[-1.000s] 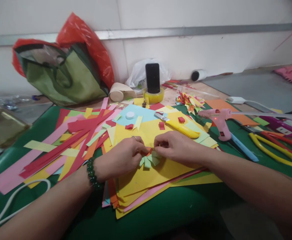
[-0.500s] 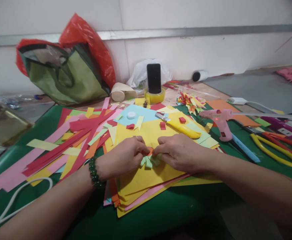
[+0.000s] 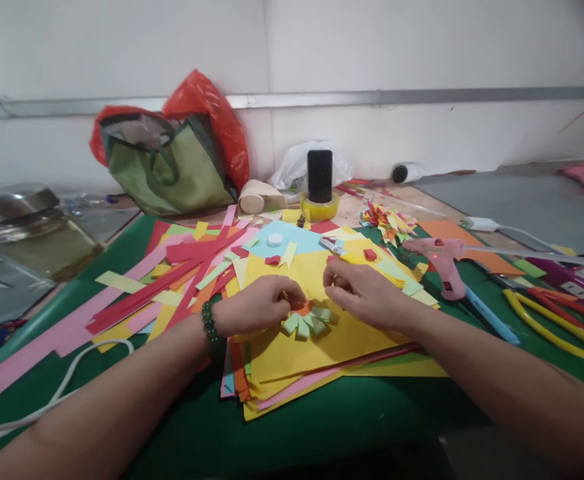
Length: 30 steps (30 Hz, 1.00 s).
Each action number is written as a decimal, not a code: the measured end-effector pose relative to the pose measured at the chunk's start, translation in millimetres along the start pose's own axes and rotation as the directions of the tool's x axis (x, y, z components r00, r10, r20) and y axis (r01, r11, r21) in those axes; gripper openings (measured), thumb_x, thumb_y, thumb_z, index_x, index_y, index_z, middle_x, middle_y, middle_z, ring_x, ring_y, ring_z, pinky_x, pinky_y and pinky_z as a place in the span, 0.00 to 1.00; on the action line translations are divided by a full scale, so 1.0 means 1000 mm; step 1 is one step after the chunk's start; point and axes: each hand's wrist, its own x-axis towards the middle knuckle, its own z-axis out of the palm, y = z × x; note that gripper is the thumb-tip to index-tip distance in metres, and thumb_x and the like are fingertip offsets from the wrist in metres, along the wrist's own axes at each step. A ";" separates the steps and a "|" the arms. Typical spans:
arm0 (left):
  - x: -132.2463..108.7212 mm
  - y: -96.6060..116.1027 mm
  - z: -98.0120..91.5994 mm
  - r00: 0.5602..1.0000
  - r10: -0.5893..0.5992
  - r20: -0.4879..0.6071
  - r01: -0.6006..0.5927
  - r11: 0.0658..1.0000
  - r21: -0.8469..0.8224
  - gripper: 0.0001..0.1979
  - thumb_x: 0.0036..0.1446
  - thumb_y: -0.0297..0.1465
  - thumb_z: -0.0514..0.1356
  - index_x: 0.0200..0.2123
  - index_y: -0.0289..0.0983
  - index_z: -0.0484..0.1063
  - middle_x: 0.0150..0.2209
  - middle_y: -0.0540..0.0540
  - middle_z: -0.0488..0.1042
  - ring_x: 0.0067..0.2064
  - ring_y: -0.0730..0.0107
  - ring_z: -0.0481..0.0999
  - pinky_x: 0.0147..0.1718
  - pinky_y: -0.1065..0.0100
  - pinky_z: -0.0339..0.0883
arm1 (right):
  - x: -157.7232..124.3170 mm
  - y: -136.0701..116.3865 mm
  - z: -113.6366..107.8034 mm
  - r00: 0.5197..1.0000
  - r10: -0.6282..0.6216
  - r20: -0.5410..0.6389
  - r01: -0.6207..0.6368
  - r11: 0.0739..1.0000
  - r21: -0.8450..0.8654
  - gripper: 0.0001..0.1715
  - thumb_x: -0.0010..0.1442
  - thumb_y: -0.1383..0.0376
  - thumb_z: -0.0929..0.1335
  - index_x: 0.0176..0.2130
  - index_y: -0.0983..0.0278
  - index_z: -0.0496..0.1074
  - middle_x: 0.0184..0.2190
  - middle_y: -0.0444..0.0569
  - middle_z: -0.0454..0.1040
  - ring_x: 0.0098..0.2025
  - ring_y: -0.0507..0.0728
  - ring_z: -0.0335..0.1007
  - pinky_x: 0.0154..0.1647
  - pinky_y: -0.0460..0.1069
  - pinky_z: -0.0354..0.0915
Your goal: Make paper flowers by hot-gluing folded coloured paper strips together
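A small paper flower [image 3: 308, 322] with pale green petals and an orange centre lies on a stack of yellow paper sheets [image 3: 317, 350]. My left hand [image 3: 257, 308], with a dark bead bracelet at the wrist, is closed and pinches the flower's left edge. My right hand [image 3: 361, 291] hovers just right of and beyond the flower, apart from it. Its fingers are curled into a pinch, and what they hold is hidden. A yellow utility knife [image 3: 335, 247] pokes out from behind the right hand.
Loose red, pink and yellow paper strips [image 3: 172, 273] spread to the left. A pink glue gun [image 3: 445, 259], yellow-handled scissors [image 3: 557, 317] and a finished paper flower [image 3: 389, 220] lie right. A phone on a tape roll [image 3: 319, 179], a green bag [image 3: 172, 167] and a lidded glass jar [image 3: 32, 233] stand behind.
My right hand has left the flower and moved up and away from it. My left hand keeps hold of the flower. The view has tilted up and shifted left.
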 end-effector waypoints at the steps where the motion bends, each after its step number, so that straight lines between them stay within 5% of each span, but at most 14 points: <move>1: 0.001 -0.001 -0.001 0.999 -0.036 0.014 0.036 0.998 -0.054 0.18 0.44 0.18 0.50 0.38 0.34 0.71 0.37 0.46 0.75 0.34 0.70 0.76 0.33 0.70 0.70 | -0.001 -0.003 0.000 0.998 0.037 0.047 -0.035 0.998 -0.057 0.04 0.55 0.65 0.62 0.30 0.63 0.65 0.20 0.41 0.66 0.24 0.51 0.59 0.27 0.47 0.50; 6: 0.002 -0.007 -0.003 0.997 -0.060 -0.045 0.056 0.995 -0.087 0.13 0.49 0.24 0.53 0.40 0.34 0.68 0.31 0.49 0.71 0.26 0.75 0.72 0.24 0.73 0.65 | -0.005 -0.005 0.008 0.992 0.079 0.097 -0.077 0.997 -0.025 0.10 0.56 0.59 0.66 0.35 0.64 0.67 0.27 0.46 0.74 0.27 0.53 0.66 0.26 0.46 0.52; 13: 0.002 -0.010 -0.003 0.995 0.006 -0.095 -0.003 0.999 0.035 0.12 0.51 0.31 0.57 0.39 0.32 0.72 0.29 0.48 0.72 0.28 0.73 0.69 0.26 0.72 0.63 | -0.002 0.006 0.020 0.996 -0.001 0.093 -0.014 0.985 0.169 0.11 0.50 0.67 0.68 0.37 0.63 0.66 0.24 0.41 0.70 0.25 0.51 0.64 0.25 0.45 0.56; 18: 0.000 -0.008 -0.007 0.994 -0.093 0.053 0.099 0.987 -0.127 0.16 0.51 0.42 0.59 0.34 0.34 0.72 0.26 0.51 0.68 0.25 0.75 0.65 0.22 0.73 0.59 | -0.003 0.005 0.018 0.989 -0.117 -0.085 0.136 0.956 0.260 0.08 0.52 0.66 0.66 0.35 0.62 0.62 0.24 0.39 0.65 0.24 0.49 0.59 0.26 0.45 0.56; 24: 0.000 -0.005 -0.009 0.995 -0.100 -0.026 0.079 0.897 -0.435 0.14 0.46 0.40 0.63 0.29 0.35 0.68 0.25 0.53 0.64 0.27 0.75 0.66 0.25 0.73 0.63 | -0.003 0.005 0.016 0.984 -0.137 -0.116 0.166 0.941 0.295 0.07 0.53 0.64 0.65 0.33 0.62 0.61 0.24 0.40 0.64 0.24 0.50 0.58 0.26 0.47 0.56; 30: 0.001 -0.004 -0.007 0.999 -0.052 -0.002 0.047 0.912 -0.407 0.13 0.46 0.39 0.62 0.29 0.35 0.68 0.24 0.54 0.64 0.25 0.78 0.62 0.23 0.74 0.60 | 0.003 0.002 0.017 0.991 -0.023 -0.135 0.079 0.901 0.427 0.11 0.53 0.60 0.67 0.33 0.63 0.63 0.30 0.45 0.69 0.33 0.53 0.66 0.32 0.48 0.62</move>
